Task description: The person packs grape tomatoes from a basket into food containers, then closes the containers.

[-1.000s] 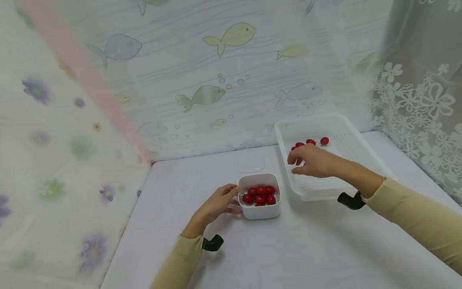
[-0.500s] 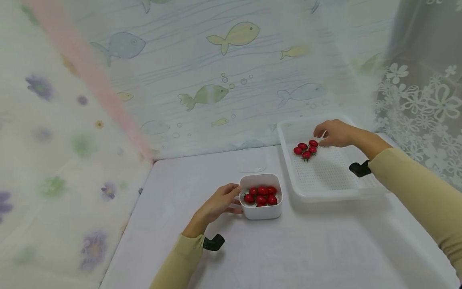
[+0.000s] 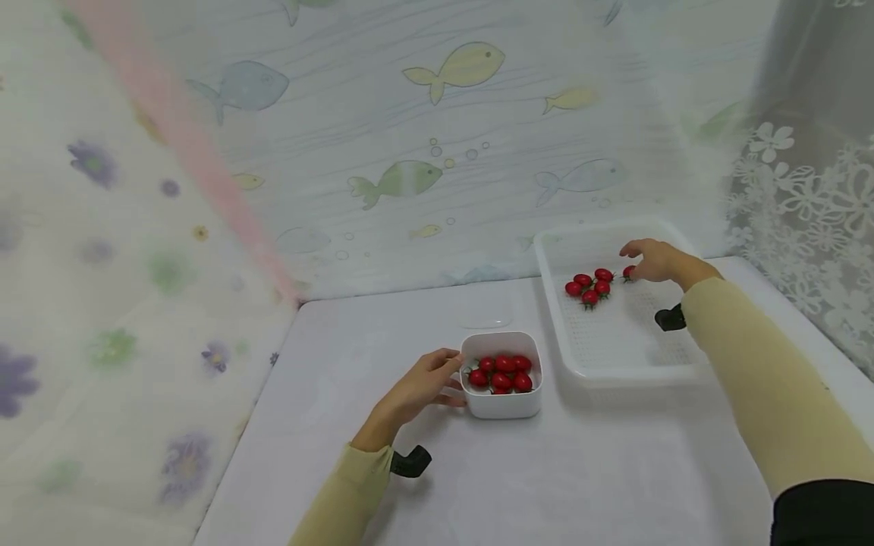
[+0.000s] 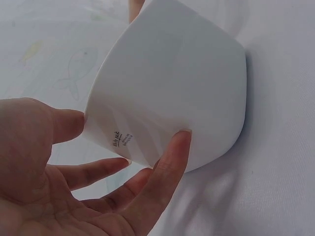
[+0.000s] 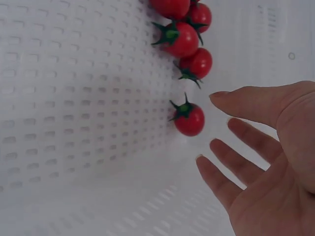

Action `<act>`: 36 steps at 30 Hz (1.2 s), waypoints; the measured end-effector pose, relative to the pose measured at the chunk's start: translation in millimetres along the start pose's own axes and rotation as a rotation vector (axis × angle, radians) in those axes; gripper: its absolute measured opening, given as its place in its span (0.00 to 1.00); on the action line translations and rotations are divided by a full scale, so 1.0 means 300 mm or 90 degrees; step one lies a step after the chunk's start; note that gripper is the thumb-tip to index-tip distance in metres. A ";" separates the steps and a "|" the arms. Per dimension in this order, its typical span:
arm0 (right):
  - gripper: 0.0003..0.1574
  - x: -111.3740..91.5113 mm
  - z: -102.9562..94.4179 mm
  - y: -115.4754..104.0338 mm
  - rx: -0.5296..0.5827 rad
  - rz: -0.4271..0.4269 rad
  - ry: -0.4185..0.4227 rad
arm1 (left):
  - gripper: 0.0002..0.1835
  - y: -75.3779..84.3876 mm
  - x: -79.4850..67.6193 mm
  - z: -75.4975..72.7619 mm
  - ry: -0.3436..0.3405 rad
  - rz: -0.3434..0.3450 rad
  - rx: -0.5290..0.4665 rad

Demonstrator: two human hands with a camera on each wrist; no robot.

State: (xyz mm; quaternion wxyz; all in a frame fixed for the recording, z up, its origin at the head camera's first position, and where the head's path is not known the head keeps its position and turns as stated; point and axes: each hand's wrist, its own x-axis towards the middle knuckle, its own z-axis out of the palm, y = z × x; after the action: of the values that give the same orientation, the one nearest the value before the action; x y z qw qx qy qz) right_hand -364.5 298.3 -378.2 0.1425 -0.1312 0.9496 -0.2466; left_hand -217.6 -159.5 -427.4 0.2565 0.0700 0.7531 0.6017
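Note:
My left hand (image 3: 426, 383) rests its fingertips on the side of a small white square box (image 3: 505, 406), with relaxed fingers spread along its wall. In the left wrist view, the thumb touches the box's rim and another fingertip presses lower on the wall (image 4: 197, 83). Several red cherry tomatoes (image 3: 504, 364) lie inside. Over a white perforated basket, my right hand (image 3: 652, 262) hovers with fingers apart beside a lone cherry tomato (image 5: 189, 120). The right wrist view shows a gap between fingertips and tomato. Several more cherry tomatoes (image 5: 182, 40) lie clustered nearby in the basket.
The shallow basket (image 3: 563, 341) stands at the back right of the white-covered table (image 3: 546, 485). A clear flat lid (image 3: 485, 312) lies behind the box. Patterned fabric walls (image 3: 410, 227) close off the back and left, with a lace curtain (image 3: 806, 197) at the right.
My right hand has moved right and back, from above the tomato cluster to the lone tomato. The left hand stays at the box. The whole view has shifted slightly.

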 end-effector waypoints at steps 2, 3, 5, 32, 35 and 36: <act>0.35 0.006 0.016 0.022 0.015 0.008 -0.009 | 0.28 -0.001 0.001 0.002 -0.001 0.001 -0.001; 0.36 0.010 0.025 0.031 0.022 0.012 -0.015 | 0.28 -0.002 0.002 0.003 0.000 0.002 0.000; 0.38 0.016 0.040 0.046 0.029 0.019 -0.026 | 0.27 -0.003 0.003 0.004 0.001 0.002 -0.003; 0.23 0.008 0.084 0.062 0.055 0.079 -0.082 | 0.26 -0.002 -0.002 0.005 0.007 0.001 0.003; 0.21 0.006 0.089 0.055 0.072 0.085 -0.092 | 0.26 -0.001 -0.003 0.006 0.007 -0.003 0.004; 0.21 0.006 0.089 0.054 0.075 0.082 -0.095 | 0.26 0.001 -0.003 0.006 0.008 -0.003 0.005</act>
State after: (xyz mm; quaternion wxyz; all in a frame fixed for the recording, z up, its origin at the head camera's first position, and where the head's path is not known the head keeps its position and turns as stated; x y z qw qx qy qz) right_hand -360.1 300.0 -409.0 0.2359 -0.0791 0.9266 -0.2821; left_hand -215.9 -158.2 -427.0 0.2528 0.0656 0.7572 0.5986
